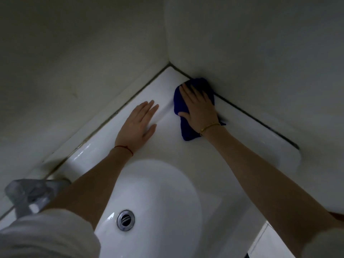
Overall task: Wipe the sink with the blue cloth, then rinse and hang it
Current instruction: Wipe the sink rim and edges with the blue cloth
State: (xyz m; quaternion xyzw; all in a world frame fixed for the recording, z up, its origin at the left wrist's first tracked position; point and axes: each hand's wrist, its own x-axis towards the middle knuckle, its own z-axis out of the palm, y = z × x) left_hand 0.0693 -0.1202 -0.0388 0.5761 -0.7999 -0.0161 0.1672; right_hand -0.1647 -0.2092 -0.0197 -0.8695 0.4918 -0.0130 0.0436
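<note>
The right hand [200,107] pressed flat, fingers extended, on the blue cloth [188,131] near the far corner. The left hand [137,125] lay flat, open, on the white sink [167,183] rim between grey walls [74,53].

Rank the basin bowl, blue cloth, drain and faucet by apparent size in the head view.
1. basin bowl
2. faucet, blurred and near the camera, so unsure
3. blue cloth, partly under the right hand
4. drain

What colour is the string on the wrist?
Red string on the left wrist, head view.
</note>
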